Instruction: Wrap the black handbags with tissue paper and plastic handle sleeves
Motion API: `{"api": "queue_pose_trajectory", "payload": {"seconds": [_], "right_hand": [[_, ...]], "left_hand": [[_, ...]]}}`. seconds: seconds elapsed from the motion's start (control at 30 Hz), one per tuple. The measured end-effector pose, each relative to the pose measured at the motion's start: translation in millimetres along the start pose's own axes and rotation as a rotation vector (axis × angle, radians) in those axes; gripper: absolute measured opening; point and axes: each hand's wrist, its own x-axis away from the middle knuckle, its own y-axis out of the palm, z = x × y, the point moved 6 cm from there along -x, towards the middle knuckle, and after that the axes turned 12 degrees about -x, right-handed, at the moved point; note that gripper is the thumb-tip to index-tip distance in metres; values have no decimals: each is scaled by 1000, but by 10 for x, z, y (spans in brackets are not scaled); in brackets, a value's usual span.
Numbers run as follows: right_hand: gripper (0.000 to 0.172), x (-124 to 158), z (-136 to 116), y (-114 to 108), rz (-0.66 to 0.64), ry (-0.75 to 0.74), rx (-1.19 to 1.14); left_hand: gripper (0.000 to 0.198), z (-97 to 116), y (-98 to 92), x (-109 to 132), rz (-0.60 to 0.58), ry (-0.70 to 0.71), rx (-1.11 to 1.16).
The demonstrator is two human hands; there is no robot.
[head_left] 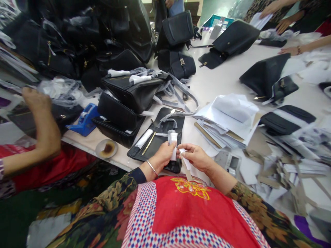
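Observation:
A black bag point(157, 146) with a gold zipper lies flat on the table in front of me, a plastic-wrapped strap across its upper part. My left hand point(166, 153) is closed around a white-wrapped strap end point(172, 138) above the bag's right side. Close beside it, my right hand point(195, 156) pinches a strip of white and tan paper point(185, 162) that hangs down toward my apron. White wrapping also covers a small piece point(144, 138) at the bag's left.
Black handbags point(131, 89) are piled behind and to the left. A paper stack point(227, 120) stands at right, with cut scraps point(287, 182) beyond. A blue tape dispenser point(84, 120) and a small dish point(106, 148) sit at left. A co-worker's arm point(42, 127) is near them.

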Motion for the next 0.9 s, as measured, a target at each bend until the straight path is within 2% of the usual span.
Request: {"api": "queue_pose_trajectory", "payload": {"seconds": [0.1,0.2,0.27,0.47,0.57,0.63,0.73,0.8,0.9], "right_hand": [[58,-29,-87,-40,78,-120,10],[39,-65,-117,-124,179,-132,85],[33,-94,-140,-146,203,-127,132],[21,-248,-221,-22,118,-29,408],[33,-338,-301,-14,129,-68,594],[29,-392,-302,-40,127,-62,695],[9,-460,-182,-116,92,58,666],[3,-495,-121,-173,94,93,617],[3,-541,-158,-201,102,-24,725]], "left_hand": [[23,24,-3,40,-28,-16,65],[21,59,-71,98,-29,-69,70],[20,92,-123,135,-55,-100,85],[21,123,-247,196,-160,-133,145],[23,81,-264,210,-181,-143,157],[23,55,-259,214,-195,-140,172],[25,20,-270,211,-179,-135,183],[27,5,-283,210,-153,-130,178],[33,12,-274,225,-134,-109,151]]}}
